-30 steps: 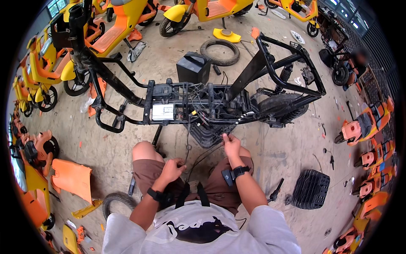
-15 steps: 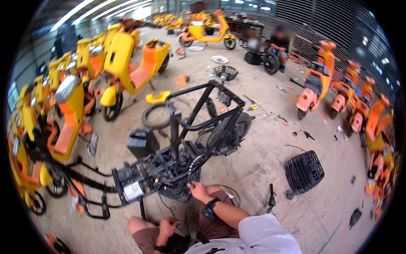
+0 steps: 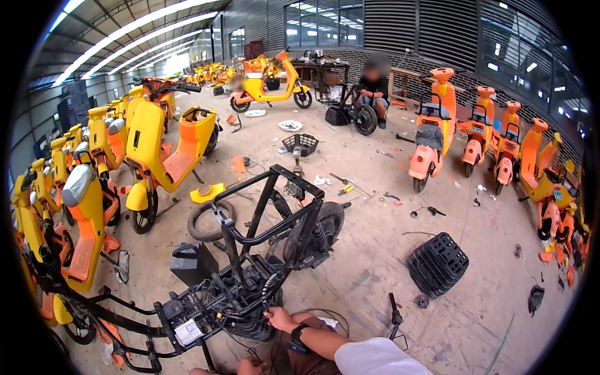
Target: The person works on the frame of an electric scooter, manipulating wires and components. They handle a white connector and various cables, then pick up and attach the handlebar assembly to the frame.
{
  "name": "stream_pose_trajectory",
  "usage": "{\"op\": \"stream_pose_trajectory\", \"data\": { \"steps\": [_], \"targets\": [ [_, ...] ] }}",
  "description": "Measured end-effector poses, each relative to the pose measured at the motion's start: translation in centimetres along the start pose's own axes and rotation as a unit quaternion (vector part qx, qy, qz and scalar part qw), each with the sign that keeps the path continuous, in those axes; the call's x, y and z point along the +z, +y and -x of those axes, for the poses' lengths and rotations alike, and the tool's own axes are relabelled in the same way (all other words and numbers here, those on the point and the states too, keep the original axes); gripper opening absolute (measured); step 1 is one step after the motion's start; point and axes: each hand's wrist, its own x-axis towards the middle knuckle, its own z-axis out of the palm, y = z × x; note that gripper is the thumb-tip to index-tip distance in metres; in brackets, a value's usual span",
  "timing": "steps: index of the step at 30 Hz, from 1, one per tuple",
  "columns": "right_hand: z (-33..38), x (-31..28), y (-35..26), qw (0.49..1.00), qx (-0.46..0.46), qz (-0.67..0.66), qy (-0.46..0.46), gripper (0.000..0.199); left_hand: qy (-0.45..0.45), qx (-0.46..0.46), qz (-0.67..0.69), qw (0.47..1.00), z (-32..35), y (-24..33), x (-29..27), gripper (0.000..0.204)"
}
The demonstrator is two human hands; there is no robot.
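Note:
A bare black scooter frame [image 3: 230, 247] stands before me, its wiring exposed low down and its rear wheel [image 3: 331, 228] still attached. At the near side of the wiring, my right hand [image 3: 279, 319] is closed in a pinch beside a spiral-wrapped cable [image 3: 269, 289]. Its fingertips hide whatever they grip. Low at the lower edge is my left hand [image 3: 252, 365], fingers curled and partly cut off by the picture's edge. Thin dark cables run between the two hands and the frame. A pale rectangular plate [image 3: 187, 332] lies on the frame's lower front part.
A black box [image 3: 192, 265] and a loose tyre [image 3: 211, 220] lie beyond the frame. Right of me are stacked black baskets [image 3: 437, 265] and a handlebar piece [image 3: 395, 312]. Rows of yellow-orange scooters [image 3: 169, 150] line both sides. Another person [image 3: 374, 87] sits by a wheel farther back.
The view has tilted upward, so the frame and both hands sit lower in the picture. My right hand stays at the same spot on the frame; less of my left hand shows.

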Motion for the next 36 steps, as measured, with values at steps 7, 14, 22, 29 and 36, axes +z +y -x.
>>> {"op": "stream_pose_trajectory", "data": {
  "steps": [7,14,22,29,36],
  "targets": [
    [-1.5,0.9,0.7,0.999,0.009,0.043,0.004,0.023,-0.035,-0.012,-0.025,0.999,-2.8,-6.3,2.4,0.034],
    [-2.1,2.1,1.9,0.997,0.024,0.073,-0.016,0.026,0.048,-0.133,-0.210,0.967,-5.2,-11.1,4.1,0.044],
    [-2.4,-0.2,2.2,0.993,0.069,0.074,-0.063,0.028,0.037,-0.162,-0.227,0.960,-6.7,-7.3,4.7,0.035],
    [-2.2,0.7,1.9,0.994,0.027,0.102,-0.021,0.026,0.067,-0.115,-0.208,0.969,-6.3,-8.5,4.6,0.036],
    [-3.6,1.0,4.6,0.996,0.053,0.073,-0.025,0.027,0.068,-0.145,-0.201,0.966,-6.3,-10.7,4.8,0.035]
  ]
}}
